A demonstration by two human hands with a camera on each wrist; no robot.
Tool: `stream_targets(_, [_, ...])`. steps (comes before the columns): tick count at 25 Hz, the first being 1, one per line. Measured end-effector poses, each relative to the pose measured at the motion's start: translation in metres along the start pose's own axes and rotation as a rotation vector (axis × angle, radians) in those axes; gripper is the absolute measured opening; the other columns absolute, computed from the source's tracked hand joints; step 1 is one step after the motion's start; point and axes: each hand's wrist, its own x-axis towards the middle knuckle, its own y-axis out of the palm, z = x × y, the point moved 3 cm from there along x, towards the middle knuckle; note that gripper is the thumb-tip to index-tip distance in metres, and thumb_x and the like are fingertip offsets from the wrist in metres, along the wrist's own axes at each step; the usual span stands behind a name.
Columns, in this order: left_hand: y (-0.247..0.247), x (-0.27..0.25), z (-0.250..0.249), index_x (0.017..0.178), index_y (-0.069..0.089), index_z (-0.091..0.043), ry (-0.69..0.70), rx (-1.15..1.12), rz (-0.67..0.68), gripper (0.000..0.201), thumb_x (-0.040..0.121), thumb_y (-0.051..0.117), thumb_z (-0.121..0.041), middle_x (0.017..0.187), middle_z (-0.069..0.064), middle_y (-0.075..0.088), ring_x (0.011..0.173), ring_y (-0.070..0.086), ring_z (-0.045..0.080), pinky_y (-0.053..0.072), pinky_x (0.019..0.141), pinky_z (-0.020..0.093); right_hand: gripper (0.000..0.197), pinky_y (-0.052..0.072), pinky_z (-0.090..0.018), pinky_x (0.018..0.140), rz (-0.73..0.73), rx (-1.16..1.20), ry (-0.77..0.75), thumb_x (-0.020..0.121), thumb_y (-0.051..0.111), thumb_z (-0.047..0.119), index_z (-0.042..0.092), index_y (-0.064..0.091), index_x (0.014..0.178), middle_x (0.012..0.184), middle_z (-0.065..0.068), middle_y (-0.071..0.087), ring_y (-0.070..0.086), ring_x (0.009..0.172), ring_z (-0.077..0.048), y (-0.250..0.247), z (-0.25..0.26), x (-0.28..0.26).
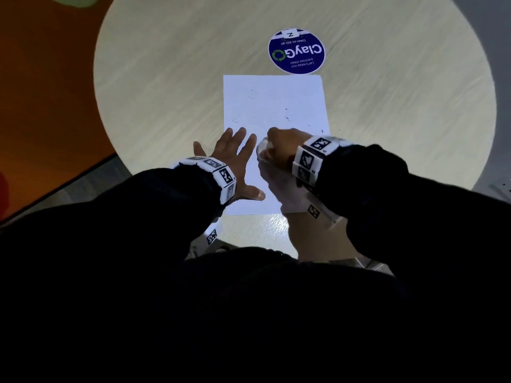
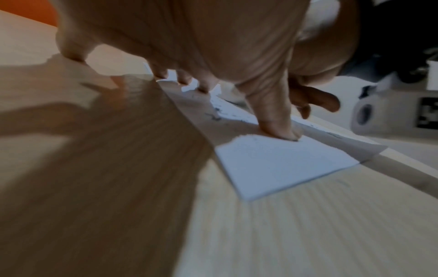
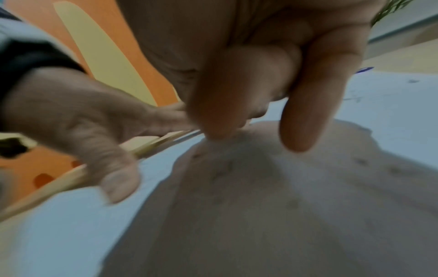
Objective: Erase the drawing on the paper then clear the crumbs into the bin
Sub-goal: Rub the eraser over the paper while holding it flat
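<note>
Bright light floods the round table (image 1: 166, 78) in the head view, glare at six o'clock by its near edge, while the sleeves sit almost black. Both wrist views are dim, soft and smeared, stretching toward the edges, with broad hand shadows across the paper (image 2: 284, 165).

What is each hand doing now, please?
Left hand: open, fingers spread, pressing flat on the paper.
Right hand: fingers curled, on the paper; whether it holds an eraser cannot be told.
</note>
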Motion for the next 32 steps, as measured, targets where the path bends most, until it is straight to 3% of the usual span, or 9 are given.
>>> stream_targets(2, [-0.001, -0.001, 0.001, 0.148, -0.019, -0.035, 0.003, -0.016, -0.002, 0.122, 0.066, 0.059, -0.079, 0.157, -0.01, -0.025, 0.144, -0.024, 0.013, -0.002, 0.106, 0.069, 0.021, 0.04, -0.029, 0.067, -0.124, -0.13, -0.01, 0.09, 0.043, 0.033, 0.016, 0.054, 0.097, 0.086, -0.003, 0.057, 0.057, 0.078, -0.023, 0.019, 0.005, -0.033])
stream_targets(5, [-0.001, -0.001, 0.001, 0.148, -0.02, -0.035, 0.006, -0.015, -0.001, 0.122, 0.066, 0.058, -0.08, 0.156, -0.01, -0.026, 0.143, -0.024, 0.013, -0.003, 0.106, 0.069, 0.024, 0.041, -0.03, 0.07, 0.084, -0.113, -0.061, 0.092, 0.046, 0.031, 0.014, 0.056, 0.105, 0.097, -0.008, 0.062, 0.057, 0.083, -0.026, 0.019, 0.004, -0.037])
stream_targets(7, [0.0, -0.001, 0.0, 0.148, -0.02, -0.035, 0.002, -0.004, 0.004, 0.122, 0.066, 0.058, -0.08, 0.156, -0.01, -0.026, 0.144, -0.024, 0.014, -0.002, 0.106, 0.069, 0.024, 0.043, -0.031, 0.072, 0.094, -0.031, -0.02, 0.091, 0.046, 0.036, 0.017, 0.053, 0.104, 0.101, -0.007, 0.061, 0.054, 0.081, -0.024, 0.001, -0.001, -0.003])
stream_targets(11, [-0.003, -0.002, -0.001, 0.149, -0.019, -0.034, 0.002, -0.006, 0.007, 0.122, 0.067, 0.06, -0.077, 0.157, -0.009, -0.025, 0.144, -0.023, 0.014, 0.0, 0.107, 0.07, 0.018, 0.032, -0.027, 0.062, -0.242, -0.128, -0.048, 0.087, 0.045, 0.036, 0.019, 0.049, 0.085, 0.078, 0.001, 0.052, 0.048, 0.068, -0.019, 0.018, 0.009, -0.025])
stream_targets(14, [-0.001, -0.002, 0.001, 0.149, -0.018, -0.034, 0.01, -0.015, 0.005, 0.121, 0.067, 0.06, -0.077, 0.157, -0.01, -0.024, 0.144, -0.023, 0.014, 0.0, 0.107, 0.071, 0.021, 0.035, -0.025, 0.054, -0.082, -0.137, -0.123, 0.085, 0.047, 0.038, 0.018, 0.054, 0.087, 0.079, 0.0, 0.06, 0.06, 0.071, -0.022, 0.024, 0.007, -0.041])
stream_targets(17, [0.001, 0.0, 0.0, 0.149, -0.018, -0.035, 0.011, -0.004, -0.013, 0.122, 0.065, 0.058, -0.081, 0.157, -0.01, -0.024, 0.144, -0.023, 0.014, -0.001, 0.107, 0.07, 0.033, 0.038, -0.03, 0.068, 0.076, -0.023, -0.02, 0.093, 0.047, 0.037, 0.012, 0.052, 0.114, 0.101, -0.007, 0.056, 0.056, 0.092, -0.026, -0.006, 0.003, 0.006])
stream_targets(22, [-0.001, -0.003, 0.001, 0.149, -0.019, -0.032, 0.008, -0.011, -0.003, 0.122, 0.067, 0.058, -0.079, 0.157, -0.01, -0.024, 0.144, -0.022, 0.014, -0.002, 0.106, 0.071, 0.025, 0.037, -0.03, 0.07, 0.05, -0.086, -0.083, 0.091, 0.046, 0.031, 0.013, 0.054, 0.107, 0.102, -0.008, 0.063, 0.06, 0.094, -0.028, 0.023, 0.001, -0.032])
stream_targets(28, [-0.004, -0.005, -0.002, 0.15, -0.018, -0.028, 0.012, 0.001, -0.004, 0.123, 0.067, 0.056, -0.081, 0.157, -0.008, -0.024, 0.144, -0.022, 0.015, -0.001, 0.107, 0.07, 0.03, 0.042, -0.034, 0.078, 0.076, -0.032, 0.007, 0.092, 0.046, 0.04, 0.015, 0.05, 0.108, 0.112, -0.008, 0.06, 0.056, 0.097, -0.028, -0.005, -0.003, 0.017])
stream_targets(32, [-0.004, -0.006, 0.0, 0.151, -0.017, -0.027, 0.011, -0.01, -0.009, 0.122, 0.068, 0.058, -0.078, 0.158, -0.009, -0.023, 0.145, -0.021, 0.014, -0.001, 0.107, 0.071, 0.02, 0.033, -0.027, 0.065, 0.012, -0.132, -0.052, 0.091, 0.047, 0.031, 0.015, 0.054, 0.101, 0.088, -0.006, 0.058, 0.058, 0.086, -0.028, 0.023, 0.0, -0.035])
